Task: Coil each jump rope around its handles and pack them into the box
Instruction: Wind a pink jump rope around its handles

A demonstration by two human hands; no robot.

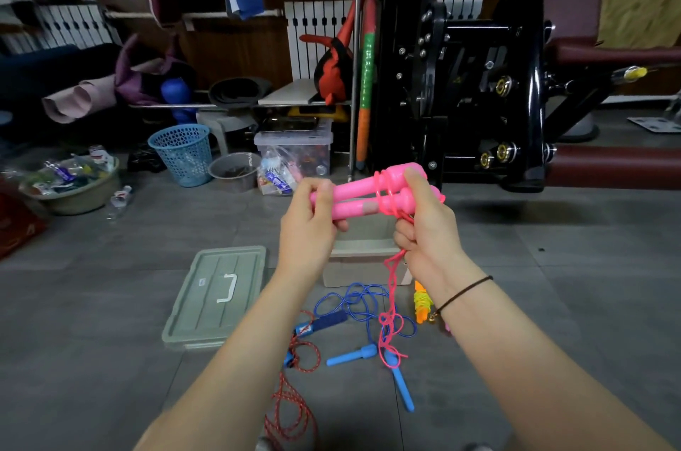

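1. The left hand (pixel 313 220) gripped the butt ends of the two pink handles (pixel 355 200), its fingers curled tightly round them and holding them side by side.
2. The right hand (pixel 429 225) was closed round the head ends of the same handles, thumb on top of the upper one.
3. Between the two grips, close against the right hand, a few turns of the pink cord (pixel 392 281) circled both handles.
4. The rest of that cord came out from under the right hand's curled fingers and hung down to the floor, where it lay tangled over the blue rope (pixel 363 301).
5. Directly beneath the held handles stood the open box (pixel 363 259), its far part hidden behind the hands.
6. The box lid (pixel 217 297) lay flat below and to the left of the left grip.
7. Two light blue handles (pixel 352 356) lay on the floor below the right grip, apart from each other.
8. A red speckled rope (pixel 291 402) trailed under the left forearm.
9. An orange and yellow coiled rope (pixel 422 303) lay just beside the box, under the right wrist.
10. A dark band (pixel 465 292) ringed the right wrist.
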